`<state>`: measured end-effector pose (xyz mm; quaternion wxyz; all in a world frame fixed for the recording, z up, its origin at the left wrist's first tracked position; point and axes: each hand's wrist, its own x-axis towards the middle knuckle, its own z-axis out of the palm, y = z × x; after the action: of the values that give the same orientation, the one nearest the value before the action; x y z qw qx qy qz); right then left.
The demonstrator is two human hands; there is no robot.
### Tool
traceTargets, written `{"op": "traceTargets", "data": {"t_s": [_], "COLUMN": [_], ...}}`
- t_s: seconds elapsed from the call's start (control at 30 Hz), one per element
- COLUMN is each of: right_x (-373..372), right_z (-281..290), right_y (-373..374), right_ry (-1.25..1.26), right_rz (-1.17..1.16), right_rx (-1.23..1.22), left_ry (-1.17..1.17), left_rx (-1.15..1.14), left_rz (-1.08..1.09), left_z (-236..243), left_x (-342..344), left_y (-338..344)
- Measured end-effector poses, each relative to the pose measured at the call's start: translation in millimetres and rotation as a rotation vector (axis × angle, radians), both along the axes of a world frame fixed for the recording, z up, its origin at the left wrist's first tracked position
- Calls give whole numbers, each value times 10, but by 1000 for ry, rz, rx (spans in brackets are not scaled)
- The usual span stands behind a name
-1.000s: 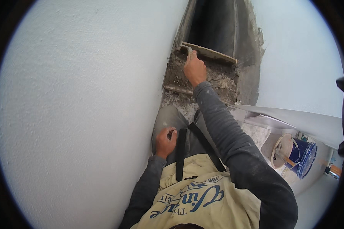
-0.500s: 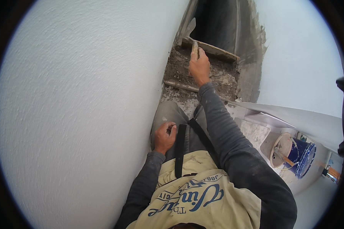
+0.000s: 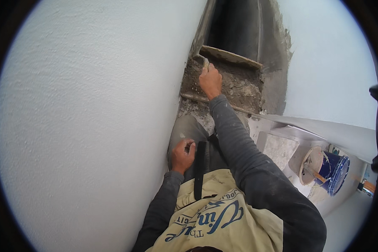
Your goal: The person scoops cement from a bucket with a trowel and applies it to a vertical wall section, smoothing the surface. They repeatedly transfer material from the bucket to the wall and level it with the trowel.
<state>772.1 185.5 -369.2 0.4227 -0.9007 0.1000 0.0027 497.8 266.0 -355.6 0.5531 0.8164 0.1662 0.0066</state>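
My right hand (image 3: 211,81) is closed round the handle of a trowel (image 3: 206,63). The trowel's blade is turned toward the left corner, by the near side of a wooden board (image 3: 233,57), and shows only in part. Rough grey-brown mortar (image 3: 242,86) lies under and around this hand, between the board and a thin wooden strip (image 3: 194,97) nearer to me. My left hand (image 3: 183,156) rests on my left thigh with its fingers curled in; whatever may be between the fingertips is hidden.
A white textured wall (image 3: 92,117) runs close along my left. Beyond the board is a dark recess (image 3: 235,27). To the right are a pale flat slab (image 3: 280,150), a round tub (image 3: 310,161) with a wooden-handled tool (image 3: 317,174), and a blue bucket (image 3: 336,172).
My right hand has come nearer and slightly left with the trowel, whose blade has dropped from above the board to the left corner. My left hand stays on the thigh.
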Motion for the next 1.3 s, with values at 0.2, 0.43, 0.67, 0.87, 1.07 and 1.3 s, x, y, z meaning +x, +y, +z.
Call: {"op": "traceTargets", "data": {"t_s": [0.2, 0.43, 0.67, 0.87, 1.07, 1.3], "right_x": [166, 74, 185, 138, 27, -201], "right_z": [151, 195, 40, 28, 14, -26], "right_y": [-204, -299, -323, -130, -3, -44], "right_ry": [235, -16, 26, 60, 26, 173], "right_rz": [199, 141, 157, 136, 32, 112], "right_rx": [-236, -229, -167, -118, -82, -122], "left_ry": [46, -4, -14, -20, -34, -37], "left_rx": [4, 27, 22, -2, 37, -14], "left_rz": [5, -32, -13, 1, 0, 6], "left_z": [-44, -15, -3, 29, -2, -32], "left_x": [30, 10, 29, 26, 26, -32], "left_y": [-12, -4, -7, -5, -8, -2]}}
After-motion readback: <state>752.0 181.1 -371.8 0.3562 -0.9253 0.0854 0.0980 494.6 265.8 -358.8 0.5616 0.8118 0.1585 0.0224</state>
